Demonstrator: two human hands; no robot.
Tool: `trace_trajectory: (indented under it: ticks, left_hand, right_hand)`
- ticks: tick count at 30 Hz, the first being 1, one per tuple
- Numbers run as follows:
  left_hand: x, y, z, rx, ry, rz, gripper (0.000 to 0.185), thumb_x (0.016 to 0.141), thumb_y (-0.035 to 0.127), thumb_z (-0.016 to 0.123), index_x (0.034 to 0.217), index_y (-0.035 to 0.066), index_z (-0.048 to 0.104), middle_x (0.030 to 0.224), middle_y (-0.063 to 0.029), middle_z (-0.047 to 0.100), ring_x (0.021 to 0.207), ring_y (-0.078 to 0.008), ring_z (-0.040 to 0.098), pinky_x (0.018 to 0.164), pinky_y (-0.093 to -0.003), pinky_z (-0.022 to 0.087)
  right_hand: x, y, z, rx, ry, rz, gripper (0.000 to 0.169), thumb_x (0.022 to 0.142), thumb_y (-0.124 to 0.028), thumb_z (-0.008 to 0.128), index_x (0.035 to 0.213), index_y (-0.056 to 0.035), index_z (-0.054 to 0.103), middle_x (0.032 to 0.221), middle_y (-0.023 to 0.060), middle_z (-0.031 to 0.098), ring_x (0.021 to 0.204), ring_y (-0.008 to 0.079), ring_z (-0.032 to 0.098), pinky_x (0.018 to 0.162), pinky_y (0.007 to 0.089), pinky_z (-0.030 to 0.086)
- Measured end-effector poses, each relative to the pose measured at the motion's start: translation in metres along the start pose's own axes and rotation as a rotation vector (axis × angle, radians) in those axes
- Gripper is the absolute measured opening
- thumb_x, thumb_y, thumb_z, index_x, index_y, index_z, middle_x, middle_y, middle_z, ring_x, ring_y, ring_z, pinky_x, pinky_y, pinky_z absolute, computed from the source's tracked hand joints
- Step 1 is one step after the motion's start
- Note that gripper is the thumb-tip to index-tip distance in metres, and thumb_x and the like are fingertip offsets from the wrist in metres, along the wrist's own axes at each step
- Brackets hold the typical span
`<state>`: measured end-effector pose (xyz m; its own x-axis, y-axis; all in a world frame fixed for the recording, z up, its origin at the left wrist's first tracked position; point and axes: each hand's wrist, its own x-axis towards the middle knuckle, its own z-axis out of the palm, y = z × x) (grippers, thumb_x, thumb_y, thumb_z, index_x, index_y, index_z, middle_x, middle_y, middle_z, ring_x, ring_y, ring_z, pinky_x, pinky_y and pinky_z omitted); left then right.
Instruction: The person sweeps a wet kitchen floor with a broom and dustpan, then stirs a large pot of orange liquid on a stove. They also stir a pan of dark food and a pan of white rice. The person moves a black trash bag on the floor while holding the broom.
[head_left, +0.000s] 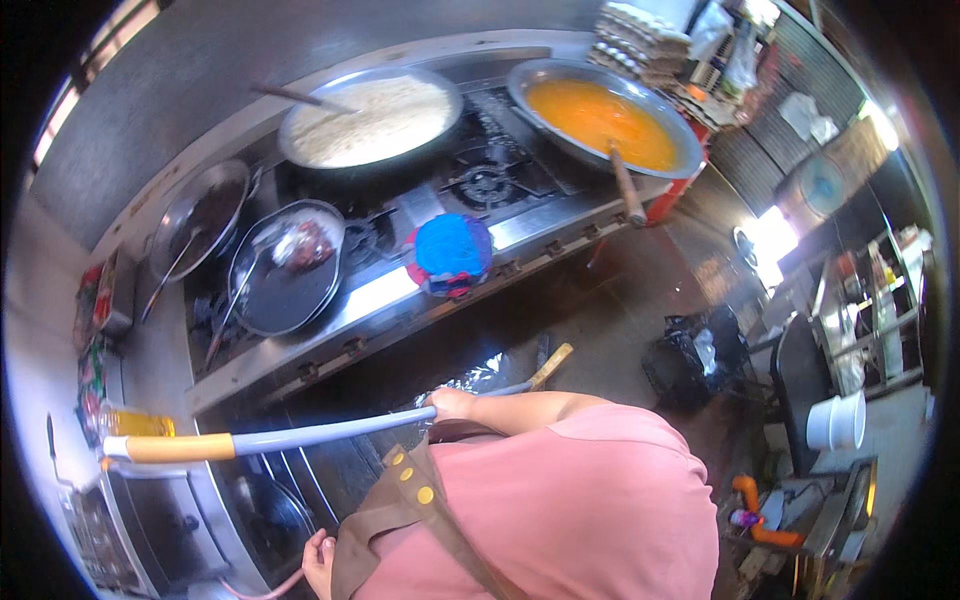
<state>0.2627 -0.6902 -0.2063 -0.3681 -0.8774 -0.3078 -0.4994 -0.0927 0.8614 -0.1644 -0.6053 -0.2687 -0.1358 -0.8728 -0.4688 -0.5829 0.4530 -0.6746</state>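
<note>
My right hand (450, 405) is closed around a long grey-blue pole (337, 430) with yellow sections at both ends. The pole crosses in front of me below the stove's front edge. My left hand (321, 559) is low at my left side, beside the brown apron (401, 499), with its fingers partly curled. A pink hose (274, 587) runs up to that hand; whether I hold it cannot be seen. Wet-looking, shiny floor (480, 371) shows behind my right hand.
On the steel stove (375, 296) stand a basin of pale food (375, 120), a basin of orange liquid (600, 112), a dark pan with a ladle (289, 289) and another pan (202, 210). A blue cloth (452, 246) lies at its front edge. A black bag (690, 360) sits on the floor.
</note>
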Motion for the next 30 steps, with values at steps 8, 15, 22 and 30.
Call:
trace_trajectory:
  ticks: [8, 15, 22, 30]
  left_hand:
    - [0.091, 0.139, 0.044, 0.414, -0.272, 0.481, 0.025, 0.088, 0.016, 0.06, 0.108, 0.001, 0.066, 0.105, -0.0165, 0.067, 0.099, -0.0284, 0.063, 0.087, -0.0353, 0.049]
    - [0.139, 0.157, 0.076, 0.436, -0.644, 0.855, 0.028, 0.09, 0.024, 0.059, 0.11, 0.006, 0.065, 0.107, -0.0141, 0.065, 0.101, -0.0303, 0.063, 0.087, -0.0386, 0.05]
    - [0.135, 0.196, 0.143, 0.554, -0.816, 1.007, 0.026, 0.089, 0.022, 0.059, 0.105, 0.004, 0.067, 0.105, -0.0164, 0.066, 0.1, -0.0322, 0.062, 0.089, -0.0407, 0.049]
    - [0.082, 0.417, 0.321, 0.199, -0.716, 1.448, 0.019, 0.088, 0.016, 0.06, 0.099, 0.003, 0.068, 0.095, -0.014, 0.067, 0.09, -0.0233, 0.065, 0.081, -0.034, 0.051]
  right_hand:
    - [-0.06, 0.104, 0.057, 0.089, 0.299, 0.247, 0.032, 0.073, -0.024, 0.065, 0.102, -0.0105, 0.069, 0.093, 0.0182, 0.067, 0.086, 0.0334, 0.065, 0.078, 0.0428, 0.051]
    - [-0.193, 0.088, 0.124, 0.32, 0.831, 0.46, 0.013, 0.071, -0.012, 0.065, 0.08, -0.0021, 0.063, 0.069, 0.0175, 0.061, 0.065, 0.0292, 0.062, 0.063, 0.0393, 0.047]
    - [-0.327, 0.113, 0.19, 0.424, 1.285, 0.78, 0.013, 0.086, -0.01, 0.064, 0.08, 0.0005, 0.062, 0.063, 0.0074, 0.059, 0.057, 0.0168, 0.059, 0.055, 0.0325, 0.048]
    - [-0.429, 0.125, 0.215, 0.711, 1.919, 0.927, 0.009, 0.089, -0.008, 0.061, 0.094, -0.0002, 0.061, 0.068, 0.0015, 0.055, 0.055, 0.01, 0.052, 0.052, 0.0264, 0.044]
